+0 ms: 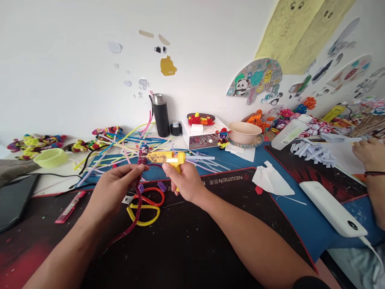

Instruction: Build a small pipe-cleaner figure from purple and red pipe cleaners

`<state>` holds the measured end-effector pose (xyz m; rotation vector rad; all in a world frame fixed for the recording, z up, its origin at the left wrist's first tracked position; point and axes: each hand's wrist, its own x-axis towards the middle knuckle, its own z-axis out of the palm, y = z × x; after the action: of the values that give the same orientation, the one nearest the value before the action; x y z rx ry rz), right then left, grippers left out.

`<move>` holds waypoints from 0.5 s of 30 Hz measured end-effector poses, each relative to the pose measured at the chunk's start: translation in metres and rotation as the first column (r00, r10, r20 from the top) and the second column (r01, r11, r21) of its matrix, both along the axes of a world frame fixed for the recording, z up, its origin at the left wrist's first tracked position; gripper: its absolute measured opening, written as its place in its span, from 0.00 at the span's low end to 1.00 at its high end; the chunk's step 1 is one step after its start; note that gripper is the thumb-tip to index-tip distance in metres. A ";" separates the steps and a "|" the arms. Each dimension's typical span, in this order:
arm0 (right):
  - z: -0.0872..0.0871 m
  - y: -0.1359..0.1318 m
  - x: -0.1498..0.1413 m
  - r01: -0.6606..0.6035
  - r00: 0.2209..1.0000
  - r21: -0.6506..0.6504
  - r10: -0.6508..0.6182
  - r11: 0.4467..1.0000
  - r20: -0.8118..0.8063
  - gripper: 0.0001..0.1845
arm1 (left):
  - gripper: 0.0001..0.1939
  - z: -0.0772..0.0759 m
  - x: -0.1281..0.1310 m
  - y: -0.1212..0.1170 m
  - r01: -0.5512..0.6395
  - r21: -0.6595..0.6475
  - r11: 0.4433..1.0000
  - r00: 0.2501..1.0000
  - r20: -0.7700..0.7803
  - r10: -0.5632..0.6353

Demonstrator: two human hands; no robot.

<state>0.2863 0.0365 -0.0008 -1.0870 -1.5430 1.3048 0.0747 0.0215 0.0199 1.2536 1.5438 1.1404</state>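
Note:
My left hand (112, 186) pinches a small pipe-cleaner figure (143, 151) upright; it has a dark red body and a bluish head. A long dark red pipe cleaner (139, 206) trails from it down over the mat. My right hand (189, 180) is wrapped round the handle of a yellow hot glue gun (159, 157). The gun's stained nozzle points left at the figure, close beside it; whether they touch I cannot tell. Below my hands, scissors with a red and a yellow handle loop (144, 216) lie on the black desk mat (168, 249).
Loose pipe cleaners (105, 154) spread behind my hands. At the back stand a black thermos (161, 116), a clear-sided box (201, 140), a finished figure (223, 139) and a beige bowl (245, 132). A white power bank (332, 208) lies right, near another person's hand (369, 154).

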 end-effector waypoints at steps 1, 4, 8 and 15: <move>0.000 0.000 0.000 -0.003 1.000 0.004 0.003 1.000 0.006 0.30 | 0.33 0.000 0.000 0.000 -0.009 -0.011 1.000 1.000 0.017 0.009; 0.000 -0.001 0.000 -0.013 1.000 0.010 0.013 1.000 0.023 0.30 | 0.32 0.000 0.000 0.000 -0.031 -0.041 0.999 0.998 0.062 0.034; 0.000 -0.001 0.000 -0.024 0.999 0.021 0.023 0.999 0.036 0.32 | 0.31 -0.003 -0.002 0.001 -0.024 -0.038 0.999 0.998 0.064 0.026; 0.002 -0.002 0.000 -0.014 1.000 0.035 0.013 0.999 0.017 0.31 | 0.30 -0.003 -0.002 0.001 -0.010 -0.038 0.999 0.999 0.037 0.011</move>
<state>0.2865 0.0346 0.0008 -1.0693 -1.5824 1.2760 0.0727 0.0224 0.0169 1.1944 1.5393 1.1300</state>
